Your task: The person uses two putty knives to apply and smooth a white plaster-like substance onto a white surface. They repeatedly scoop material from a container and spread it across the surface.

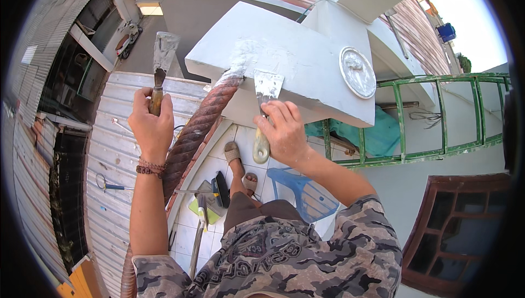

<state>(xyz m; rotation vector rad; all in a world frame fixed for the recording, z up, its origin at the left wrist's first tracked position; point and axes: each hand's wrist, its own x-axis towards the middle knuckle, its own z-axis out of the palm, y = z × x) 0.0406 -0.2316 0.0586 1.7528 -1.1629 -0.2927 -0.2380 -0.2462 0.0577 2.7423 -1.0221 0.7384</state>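
Note:
My left hand is closed round the wooden handle of a putty knife, its blade pointing up and smeared with grey-white paste. In my right hand is a second, wider putty knife, its pale handle hanging down below the fingers. That blade lies against or just in front of the lower edge of a white concrete beam; whether it touches, I cannot tell. Rough white filler covers the beam's end, where a brown twisted railing meets it. White smears mark my right hand.
A round white lid with paste stands on the beam's right part. A green metal ladder lies to the right. Below are a blue plastic stool, a broom and a long pole on white tiles. Corrugated roofing spreads left.

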